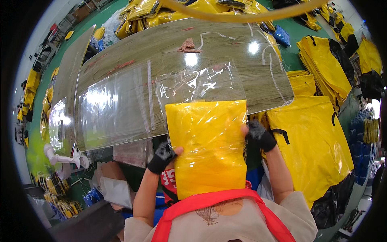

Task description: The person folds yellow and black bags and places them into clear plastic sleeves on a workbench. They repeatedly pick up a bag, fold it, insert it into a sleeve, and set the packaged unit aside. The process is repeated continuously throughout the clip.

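I hold a folded yellow garment (206, 149) inside a clear plastic bag (199, 86), upright against my chest at the table's near edge. My left hand (163, 157), in a dark fingerless glove, grips the bag's left edge low down. On the right edge, higher up, my gloved right hand (260, 135) grips it too. The bag's empty upper part lies open over the wooden table (161, 48). A red apron strap runs below the garment.
A stack of clear plastic bags (113, 107) lies on the table's left side. A crumpled brownish scrap (188, 45) sits near the far edge. Yellow garments are piled at my right (310, 149) and beyond the table (161, 14). A white tape dispenser (66, 158) sits at left.
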`<act>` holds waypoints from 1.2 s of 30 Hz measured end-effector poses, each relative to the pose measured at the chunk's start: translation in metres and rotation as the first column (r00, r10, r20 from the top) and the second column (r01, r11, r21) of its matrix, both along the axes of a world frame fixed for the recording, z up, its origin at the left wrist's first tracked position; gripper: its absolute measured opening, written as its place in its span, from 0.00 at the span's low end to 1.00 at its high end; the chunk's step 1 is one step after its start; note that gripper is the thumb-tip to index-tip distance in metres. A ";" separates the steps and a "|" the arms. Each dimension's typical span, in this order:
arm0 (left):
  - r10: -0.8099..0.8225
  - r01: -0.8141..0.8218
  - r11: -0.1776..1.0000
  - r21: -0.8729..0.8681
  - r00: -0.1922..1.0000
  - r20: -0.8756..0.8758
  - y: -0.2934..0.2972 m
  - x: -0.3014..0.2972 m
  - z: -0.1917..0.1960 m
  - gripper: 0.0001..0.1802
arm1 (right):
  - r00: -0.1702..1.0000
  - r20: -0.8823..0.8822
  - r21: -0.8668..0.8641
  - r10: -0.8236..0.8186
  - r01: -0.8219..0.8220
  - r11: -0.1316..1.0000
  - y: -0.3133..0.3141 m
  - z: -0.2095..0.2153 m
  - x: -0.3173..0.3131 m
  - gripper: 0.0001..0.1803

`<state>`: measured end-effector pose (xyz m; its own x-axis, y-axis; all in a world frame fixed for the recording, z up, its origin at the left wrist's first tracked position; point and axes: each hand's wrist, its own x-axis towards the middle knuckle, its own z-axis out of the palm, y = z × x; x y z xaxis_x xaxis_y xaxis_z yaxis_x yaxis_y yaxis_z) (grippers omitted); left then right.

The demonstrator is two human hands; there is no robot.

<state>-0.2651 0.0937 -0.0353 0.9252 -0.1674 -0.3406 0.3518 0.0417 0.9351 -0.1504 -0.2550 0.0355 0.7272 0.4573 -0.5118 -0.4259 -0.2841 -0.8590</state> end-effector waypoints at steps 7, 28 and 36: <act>0.264 -0.273 0.911 -0.309 0.962 -0.074 0.018 0.042 0.016 0.31 | 0.906 0.335 -0.196 0.258 -0.201 0.960 0.012 -0.034 -0.028 0.18; 0.274 -0.328 0.802 -0.500 0.945 -0.180 0.029 0.047 0.014 0.33 | 0.974 0.089 -0.031 0.207 -0.205 0.978 0.046 -0.032 -0.004 0.22; 0.278 -0.335 0.905 -0.260 0.932 -0.235 -0.011 0.014 0.015 0.27 | 0.998 0.031 0.264 -0.062 0.052 0.963 0.048 -0.025 -0.008 0.26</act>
